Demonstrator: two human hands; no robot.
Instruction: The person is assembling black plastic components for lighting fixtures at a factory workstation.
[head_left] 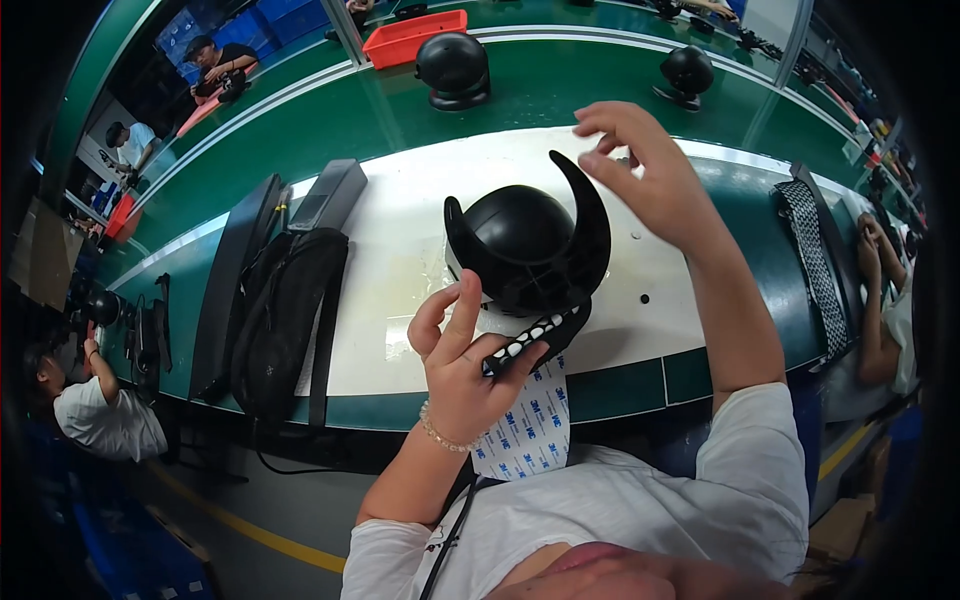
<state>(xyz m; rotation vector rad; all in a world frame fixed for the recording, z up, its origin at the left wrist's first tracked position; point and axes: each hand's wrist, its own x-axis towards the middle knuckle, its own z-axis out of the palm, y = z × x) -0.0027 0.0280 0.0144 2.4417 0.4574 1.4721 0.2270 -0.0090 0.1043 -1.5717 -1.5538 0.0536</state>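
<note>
A glossy black dome [522, 225] rests on the white work surface, ringed by a black crescent-shaped piece [590, 225] with two upright horns. Between the fingers and thumb of my left hand [465, 375] is a black curved strip [565, 330] dotted with white oval pads; it lies just in front of the dome. Below that hand, a white backing sheet with blue print [525, 430] hangs over the table edge. My right hand [645, 175] is raised beside the tip of the taller horn. Its fingers are curved and apart, with nothing visible in them.
Left of the dome are a black fabric pouch [285, 320], a grey box [330, 195] and a long black panel [235, 290]. Two black helmets [453, 70] [686, 75] and a red bin [415, 38] stand beyond. A checkered strip [812, 265] lies right. People work nearby.
</note>
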